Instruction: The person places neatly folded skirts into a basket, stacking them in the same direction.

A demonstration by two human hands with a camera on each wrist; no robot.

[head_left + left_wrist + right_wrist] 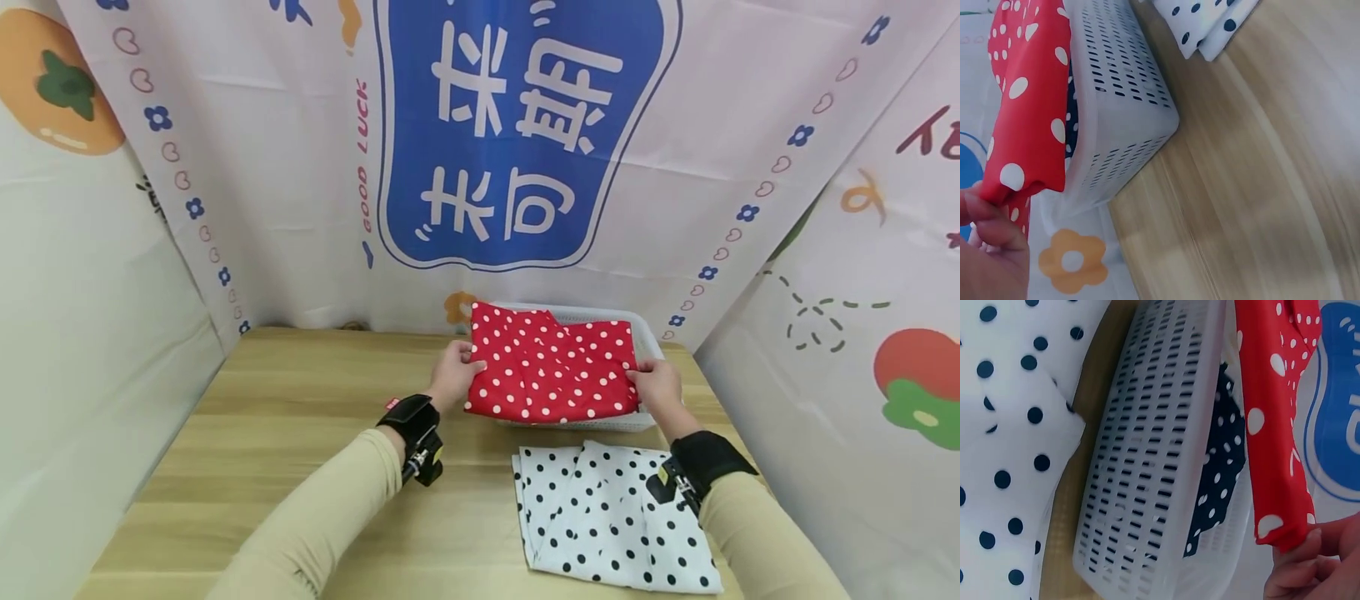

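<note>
A folded red cloth with white dots (555, 367) spans between both hands, above the white perforated plastic basket (647, 342). Its left edge is pinched by my left hand (452, 375), thumb on top. At the opposite edge my right hand (657, 388) pinches the cloth the same way. Inside the basket lies a dark navy cloth with white dots (1219, 462), seen past the rim in the right wrist view. In both wrist views the red cloth hangs just over the basket's opening.
A folded white cloth with black dots (611, 517) lies on the wooden table (315, 392), nearer than the basket and under the right forearm. Printed curtains (300, 167) close off the back and both sides. The basket stands close to the back curtain.
</note>
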